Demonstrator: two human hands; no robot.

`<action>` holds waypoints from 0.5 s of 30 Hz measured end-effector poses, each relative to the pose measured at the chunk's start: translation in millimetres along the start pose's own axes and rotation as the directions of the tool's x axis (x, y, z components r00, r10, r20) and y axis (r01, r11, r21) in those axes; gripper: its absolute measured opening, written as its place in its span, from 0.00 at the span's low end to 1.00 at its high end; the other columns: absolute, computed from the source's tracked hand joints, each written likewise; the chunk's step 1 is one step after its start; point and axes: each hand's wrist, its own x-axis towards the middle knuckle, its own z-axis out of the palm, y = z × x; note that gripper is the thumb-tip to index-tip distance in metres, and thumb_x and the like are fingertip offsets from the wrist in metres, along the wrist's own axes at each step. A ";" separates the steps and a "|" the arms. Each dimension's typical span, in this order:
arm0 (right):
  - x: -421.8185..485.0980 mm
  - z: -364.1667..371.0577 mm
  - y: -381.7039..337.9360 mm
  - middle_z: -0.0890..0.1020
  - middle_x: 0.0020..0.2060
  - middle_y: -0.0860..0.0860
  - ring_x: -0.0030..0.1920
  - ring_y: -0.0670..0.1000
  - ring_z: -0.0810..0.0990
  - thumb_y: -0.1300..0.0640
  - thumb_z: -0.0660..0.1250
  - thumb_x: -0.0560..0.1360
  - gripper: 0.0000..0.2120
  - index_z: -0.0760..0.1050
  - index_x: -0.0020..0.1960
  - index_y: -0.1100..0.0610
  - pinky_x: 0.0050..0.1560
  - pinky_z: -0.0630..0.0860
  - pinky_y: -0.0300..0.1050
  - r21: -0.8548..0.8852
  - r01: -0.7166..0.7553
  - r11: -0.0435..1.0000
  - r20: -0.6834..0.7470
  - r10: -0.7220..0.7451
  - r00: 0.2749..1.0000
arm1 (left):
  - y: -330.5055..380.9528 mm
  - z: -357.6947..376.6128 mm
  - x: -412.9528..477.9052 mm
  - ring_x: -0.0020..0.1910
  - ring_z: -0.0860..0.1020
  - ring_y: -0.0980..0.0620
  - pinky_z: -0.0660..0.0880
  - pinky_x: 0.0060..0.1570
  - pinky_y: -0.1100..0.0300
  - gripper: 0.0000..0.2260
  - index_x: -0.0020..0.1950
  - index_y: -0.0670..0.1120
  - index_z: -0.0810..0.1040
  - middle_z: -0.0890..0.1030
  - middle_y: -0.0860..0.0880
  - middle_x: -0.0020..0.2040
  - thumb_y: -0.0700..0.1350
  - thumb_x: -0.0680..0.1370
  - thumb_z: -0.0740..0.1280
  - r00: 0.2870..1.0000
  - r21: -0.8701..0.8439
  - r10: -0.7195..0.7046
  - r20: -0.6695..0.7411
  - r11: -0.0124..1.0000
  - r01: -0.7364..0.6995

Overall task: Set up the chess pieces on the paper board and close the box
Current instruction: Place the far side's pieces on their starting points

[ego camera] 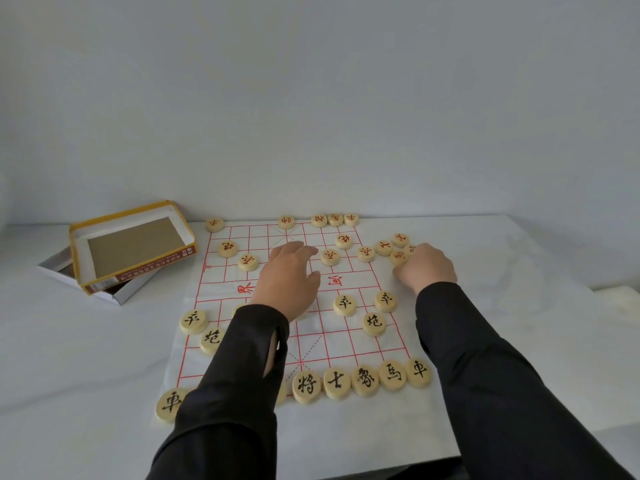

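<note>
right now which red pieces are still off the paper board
The loose red pieces right of the paper board, by the right hand. The other red pieces sit on its grid.

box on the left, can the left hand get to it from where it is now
Probably yes. The left hand hovers over the paper board, and the open box sits just beyond the board's left edge. Only bare table and a few flat pieces lie between them.

Both arms reach forward in long black sleeves. The left hand (289, 277) lies palm down, its fingers loosely extended and close together — nothing gripped. The right hand (426, 267) sits further right, knuckles up, its fingers curled inward — whether they grip anything is hidden.
</note>
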 end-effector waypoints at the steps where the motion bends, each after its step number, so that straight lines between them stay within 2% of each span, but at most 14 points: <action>1: -2.6 -0.3 -4.5 0.80 0.49 0.57 0.51 0.58 0.79 0.56 0.65 0.75 0.10 0.74 0.54 0.60 0.43 0.71 0.43 -0.002 0.014 1.000 -0.012 -0.014 1.000 | -1.8 -1.7 -0.4 0.72 0.58 0.51 0.58 0.70 0.56 0.20 0.72 0.49 0.65 0.64 0.51 0.73 0.45 0.80 0.60 1.000 0.010 -0.004 0.008 1.000 0.004; 7: -15.1 -6.1 -43.0 0.77 0.55 0.57 0.54 0.57 0.77 0.55 0.67 0.74 0.15 0.74 0.58 0.62 0.46 0.71 0.43 0.142 0.200 0.969 -0.154 -0.178 0.972 | -26.6 -17.4 -0.4 0.69 0.64 0.50 0.64 0.66 0.56 0.19 0.71 0.49 0.66 0.67 0.50 0.71 0.45 0.79 0.60 0.994 0.016 -0.106 0.030 0.994 0.105; 9: -19.7 -5.9 -59.5 0.78 0.53 0.56 0.50 0.55 0.78 0.56 0.67 0.73 0.13 0.76 0.56 0.61 0.43 0.70 0.42 0.202 0.269 0.942 -0.185 -0.233 0.955 | -36.3 -24.8 -2.4 0.68 0.66 0.50 0.66 0.65 0.55 0.19 0.71 0.50 0.66 0.68 0.50 0.70 0.45 0.79 0.60 0.990 0.014 -0.137 0.027 0.991 0.136; 15: -63.5 16.1 -106.9 0.78 0.52 0.54 0.46 0.51 0.77 0.59 0.69 0.74 0.13 0.76 0.57 0.59 0.41 0.70 0.39 0.282 0.470 0.837 -0.279 -0.397 0.875 | -74.4 -52.0 -14.2 0.67 0.66 0.50 0.67 0.63 0.56 0.18 0.69 0.48 0.69 0.70 0.50 0.68 0.43 0.79 0.59 0.986 0.041 -0.136 -0.097 0.989 0.140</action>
